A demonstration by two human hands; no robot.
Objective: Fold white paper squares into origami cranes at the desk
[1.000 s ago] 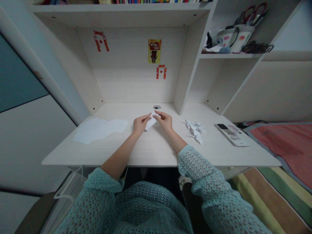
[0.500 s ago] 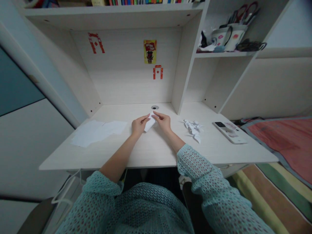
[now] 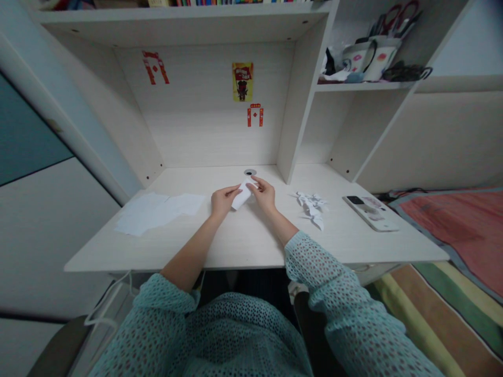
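While the left hand and the right hand come together on a folded white paper, gripping it between their fingers, the paper sits tilted between them over the white desk. Flat white paper sheets lie left of the left hand; crumpled paper scraps and, farther out, a smartphone lie right of the right hand.

The folded paper is partly hidden by the fingers of the left hand and right hand. The books are cut off by the top picture edge. The paper shape near the table's right edge is too small to identify.
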